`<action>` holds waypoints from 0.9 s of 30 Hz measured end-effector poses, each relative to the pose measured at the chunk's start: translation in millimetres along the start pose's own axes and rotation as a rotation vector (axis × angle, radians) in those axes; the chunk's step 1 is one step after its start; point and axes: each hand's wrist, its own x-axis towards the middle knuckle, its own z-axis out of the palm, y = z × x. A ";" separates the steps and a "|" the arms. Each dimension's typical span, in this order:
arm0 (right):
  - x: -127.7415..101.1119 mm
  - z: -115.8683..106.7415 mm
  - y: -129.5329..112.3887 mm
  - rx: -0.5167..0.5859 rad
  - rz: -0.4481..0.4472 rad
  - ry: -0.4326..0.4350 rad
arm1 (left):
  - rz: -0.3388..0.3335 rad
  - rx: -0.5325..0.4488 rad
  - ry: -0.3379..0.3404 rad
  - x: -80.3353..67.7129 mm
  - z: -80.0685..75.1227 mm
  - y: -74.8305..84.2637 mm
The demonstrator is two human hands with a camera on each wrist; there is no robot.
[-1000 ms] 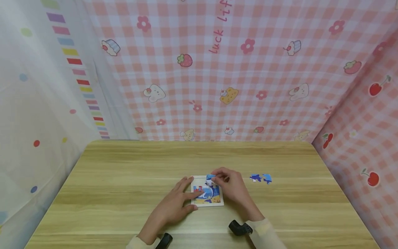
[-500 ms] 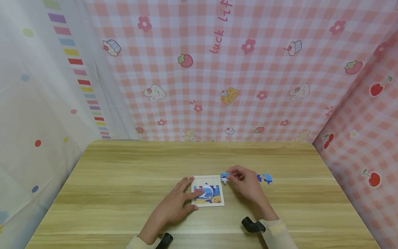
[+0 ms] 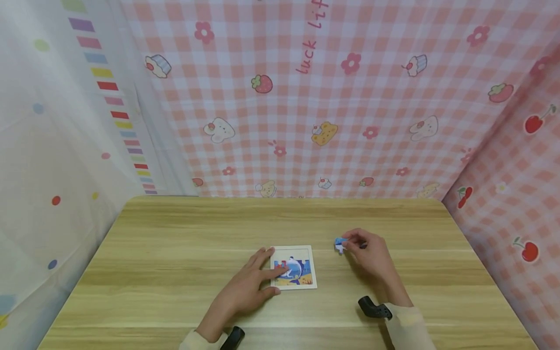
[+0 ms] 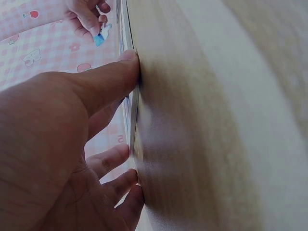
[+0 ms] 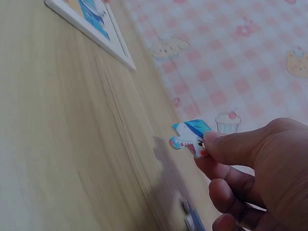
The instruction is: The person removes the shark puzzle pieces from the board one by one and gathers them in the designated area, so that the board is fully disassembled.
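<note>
A square puzzle board [image 3: 314,267] with a pale frame lies on the table, its lower part filled with a blue and yellow picture and its upper part bare. My left hand [image 3: 247,287] rests over its left side, fingers spread and nearly straight, the index finger on the picture. To the right, my right hand [image 3: 372,253] pinches a puzzle piece [image 5: 190,137] between thumb and index finger, held above the table. That piece is blue and white with a toothed mouth. Below the right hand, partly hidden, a dark loose puzzle piece [image 5: 192,216] lies on the wood.
The wood-grain table [image 3: 175,243] reaches back to a pink checked cloth [image 3: 280,107]. White dotted cloth [image 3: 52,160] hangs at the left, and more checked cloth [image 3: 516,204] at the right. Black wrist devices [image 3: 374,308] sit at both cuffs.
My right hand has carried the puzzle piece from over the board's upper part out to the right, now covering most of the loose pieces there. My left hand stays put on the board.
</note>
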 end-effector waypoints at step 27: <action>0.1 2.9 16.9 -0.201 -0.102 0.069 | -0.004 -0.011 -0.005 0.6 -0.1 0.4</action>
